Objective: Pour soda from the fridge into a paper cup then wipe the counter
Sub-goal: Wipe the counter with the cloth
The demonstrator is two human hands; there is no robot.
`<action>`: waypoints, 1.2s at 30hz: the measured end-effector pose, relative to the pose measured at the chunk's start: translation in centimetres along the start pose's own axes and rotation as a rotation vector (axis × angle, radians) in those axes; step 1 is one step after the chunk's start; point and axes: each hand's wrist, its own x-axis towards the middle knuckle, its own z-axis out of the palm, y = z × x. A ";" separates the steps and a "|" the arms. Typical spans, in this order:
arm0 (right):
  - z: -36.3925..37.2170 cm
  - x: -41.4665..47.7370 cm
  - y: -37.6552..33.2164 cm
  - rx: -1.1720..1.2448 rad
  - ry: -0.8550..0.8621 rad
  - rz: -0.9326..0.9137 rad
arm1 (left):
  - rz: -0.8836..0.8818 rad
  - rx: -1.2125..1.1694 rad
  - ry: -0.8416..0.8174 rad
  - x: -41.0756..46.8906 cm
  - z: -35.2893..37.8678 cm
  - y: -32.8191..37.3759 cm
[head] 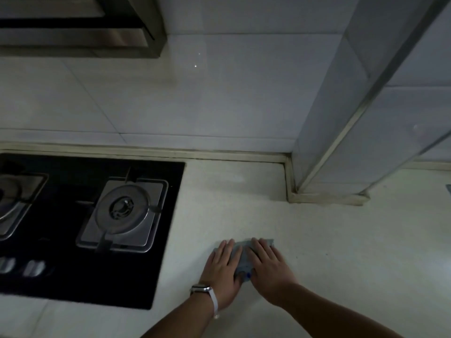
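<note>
Grey cloth (pixel 240 256) flat on the pale counter (pixel 341 240), well forward of the back edge and near the right side of the black gas hob (pixel 73 269). Left hand (pixel 223 272) laid palm down on the cloth's left part, fingers straight and close together, pointing away toward the tiled wall (pixel 195 98), fingertips near the cloth's far left corner. Right hand (pixel 269 272) palm down just beside it on the right part, fingers likewise straight and held together, tips close to the far right corner. Both hands pressed flat, nothing pinched, nothing curled round. Between the two hands a narrow strip of cloth in view, from the far edge back to the thumbs, with a small blue patch (pixel 248 275) at the near edge. Most of the rest hidden under the palms, wrists and heels of both hands nearer than the cloth's near edge, over bare counter. Folded or single layer: hard to tell in the dim light, perhaps folded. On the left wrist a watch (pixel 201 288) with a pale strap. On the hob a steel burner (pixel 123 208) to the far left of the hands, a second burner (pixel 9 206) cut by the left edge of the view, and two blurred knobs (pixel 24 268) along the front. Range hood (pixel 73 25) high at the upper left. Tiled column (pixel 341 118) rising from the back of the counter on the right, well apart from both hands.
</note>
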 end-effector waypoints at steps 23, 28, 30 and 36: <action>5.1 -9.6 0.4 0.068 -0.006 0.021 | 0.012 0.188 0.112 -6.9 6.6 4.4; 5.6 -12.6 4.3 0.072 -0.006 -0.004 | 0.005 0.218 0.114 -7.0 8.0 8.5; 5.7 -13.6 5.9 0.071 -0.014 -0.013 | -0.008 0.231 0.104 -6.9 8.5 10.3; 5.6 -16.1 10.8 0.068 -0.018 -0.047 | -0.021 0.217 0.097 -6.0 9.5 15.0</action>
